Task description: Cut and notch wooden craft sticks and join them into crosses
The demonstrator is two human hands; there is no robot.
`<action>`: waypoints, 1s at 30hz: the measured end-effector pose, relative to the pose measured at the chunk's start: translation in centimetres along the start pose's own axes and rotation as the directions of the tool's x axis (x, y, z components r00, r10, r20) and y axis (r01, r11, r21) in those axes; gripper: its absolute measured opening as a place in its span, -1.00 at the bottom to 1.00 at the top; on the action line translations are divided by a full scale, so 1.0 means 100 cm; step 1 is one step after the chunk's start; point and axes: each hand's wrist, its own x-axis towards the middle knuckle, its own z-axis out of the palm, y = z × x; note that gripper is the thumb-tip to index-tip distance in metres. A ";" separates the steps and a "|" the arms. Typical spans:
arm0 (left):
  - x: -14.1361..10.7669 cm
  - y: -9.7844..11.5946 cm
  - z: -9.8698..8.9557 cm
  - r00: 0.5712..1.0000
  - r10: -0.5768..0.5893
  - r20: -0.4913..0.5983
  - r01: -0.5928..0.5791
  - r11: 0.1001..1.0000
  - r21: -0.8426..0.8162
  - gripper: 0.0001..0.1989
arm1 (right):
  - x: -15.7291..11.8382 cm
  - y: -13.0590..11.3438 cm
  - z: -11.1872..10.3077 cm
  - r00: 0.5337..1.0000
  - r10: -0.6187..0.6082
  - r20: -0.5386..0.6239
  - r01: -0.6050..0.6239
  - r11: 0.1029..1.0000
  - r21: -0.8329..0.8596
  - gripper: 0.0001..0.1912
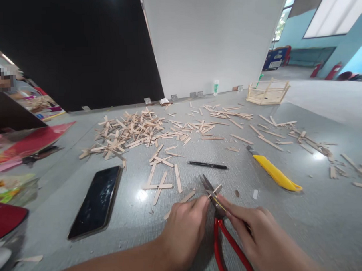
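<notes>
In the head view, your left hand (pixel 185 227) is curled near the front edge of the grey floor (pixel 323 225), and its fingertips pinch one end of a short wooden stick (pixel 215 190). Your right hand (pixel 257 236) is closed around the red-handled scissors (pixel 221 225), with the index finger stretched along the top toward the blades. The blades stand open, and the wooden stick lies across them, so it sits directly in front of your two hands; it looks not yet cut. Just beyond your left hand lie a few whole sticks placed in a rough cross shape (pixel 161 180), and beside them a black pen (pixel 206 164). A yellow utility knife (pixel 275 173) lies to the right of the scissors, apart from them, and a dark phone (pixel 96 201) lies to the left. Farther back, a big loose heap of sticks and cut pieces (pixel 129 131) spreads across the middle of the floor, with more scattered toward the right edge. At the far side, near the white wall, stands a small frame built from sticks (pixel 267 91). I judge that much cutting is already done, one frame is assembled, and many pieces remain loose.
</notes>
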 end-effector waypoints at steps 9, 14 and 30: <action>0.001 0.001 0.000 0.997 -0.079 -0.013 0.078 0.995 -0.058 -0.59 | 0.012 -0.005 -0.002 0.995 0.017 0.093 -0.037 0.975 0.219 -0.57; 0.003 0.002 -0.004 0.991 -0.132 -0.006 0.129 0.978 -0.166 -0.58 | 0.006 -0.002 0.002 1.000 -0.016 -0.011 0.016 1.000 0.024 -0.53; 0.008 0.005 -0.017 0.944 -0.317 -0.095 0.238 0.849 -0.472 -0.61 | 0.011 0.012 -0.032 0.926 -0.365 -0.095 0.275 0.827 -0.490 -0.58</action>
